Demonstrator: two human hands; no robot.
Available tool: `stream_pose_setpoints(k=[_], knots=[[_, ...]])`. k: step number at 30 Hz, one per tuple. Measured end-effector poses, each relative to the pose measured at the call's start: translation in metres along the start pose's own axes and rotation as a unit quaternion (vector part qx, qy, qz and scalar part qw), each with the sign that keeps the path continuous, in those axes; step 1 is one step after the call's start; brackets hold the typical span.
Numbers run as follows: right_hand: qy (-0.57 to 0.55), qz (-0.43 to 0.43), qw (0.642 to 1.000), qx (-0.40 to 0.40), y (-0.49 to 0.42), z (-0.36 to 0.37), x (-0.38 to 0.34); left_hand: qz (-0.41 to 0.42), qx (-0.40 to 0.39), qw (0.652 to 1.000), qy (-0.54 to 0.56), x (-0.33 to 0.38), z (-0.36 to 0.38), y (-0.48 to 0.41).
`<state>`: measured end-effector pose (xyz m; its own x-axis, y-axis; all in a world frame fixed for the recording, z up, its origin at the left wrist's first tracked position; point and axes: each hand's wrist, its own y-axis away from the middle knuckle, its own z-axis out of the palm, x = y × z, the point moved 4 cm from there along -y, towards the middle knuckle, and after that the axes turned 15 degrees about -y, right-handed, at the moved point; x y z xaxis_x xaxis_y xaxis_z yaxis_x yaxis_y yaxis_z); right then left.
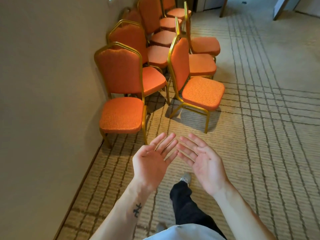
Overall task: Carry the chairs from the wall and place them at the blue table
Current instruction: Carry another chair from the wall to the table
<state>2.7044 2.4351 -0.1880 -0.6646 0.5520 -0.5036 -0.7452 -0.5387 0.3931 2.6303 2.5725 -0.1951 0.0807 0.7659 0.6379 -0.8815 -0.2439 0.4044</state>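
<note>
Along wall (43,84), chairs (121,115) in two rows, farthest overlapped and cut off; left hand (152,161), right hand (202,163) spread, empty.

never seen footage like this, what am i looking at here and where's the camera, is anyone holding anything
There is no machine here: a person wears one wide camera on the head, looking forward and down, so this single picture shows their own arms. The left hand and right hand are raised palms up, fingers straight, holding nothing. Ahead, orange chairs with gold frames stand in rows beside the wall; the nearest chair is next to it, a second chair stands to its right. All rest on the patterned carpet. A dark trouser leg and shoe show below. No blue table is in view.
</note>
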Motion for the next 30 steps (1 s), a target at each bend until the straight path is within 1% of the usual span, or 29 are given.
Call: stream_pose_setpoints(k=[4, 6, 8, 10, 13, 20, 25, 30], knots=[[-0.021, -0.007, 1.000, 0.013, -0.087, 0.004, -0.031, 0.016, -0.001, 0.999, -0.029, 0.031, 0.010, -0.078], [-0.018, 0.006, 1.000, 0.015, -0.136, 0.017, -0.047, 0.013, 0.017, 1.000, -0.010, 0.051, 0.016, -0.118], [-0.031, 0.010, 0.999, 0.009, -0.178, 0.032, -0.064, 0.017, 0.028, 0.999, 0.007, 0.072, 0.023, -0.153], [-0.034, 0.011, 0.999, -0.005, -0.220, 0.051, -0.082, 0.025, 0.031, 0.999, 0.002, 0.092, 0.033, -0.187], [-0.026, 0.026, 0.999, -0.019, -0.263, 0.074, -0.098, 0.030, 0.022, 0.999, 0.010, 0.116, 0.040, -0.225], [-0.040, 0.030, 0.998, 0.027, -0.367, 0.091, -0.116, 0.001, 0.060, 0.998, 0.002, 0.164, 0.029, -0.332], [-0.035, 0.009, 0.998, 0.047, -0.450, 0.114, -0.124, -0.032, 0.038, 0.999, -0.011, 0.198, 0.020, -0.424], [-0.036, -0.030, 0.997, 0.064, -0.524, 0.149, -0.139, -0.052, -0.005, 0.997, -0.049, 0.255, 0.028, -0.516]])
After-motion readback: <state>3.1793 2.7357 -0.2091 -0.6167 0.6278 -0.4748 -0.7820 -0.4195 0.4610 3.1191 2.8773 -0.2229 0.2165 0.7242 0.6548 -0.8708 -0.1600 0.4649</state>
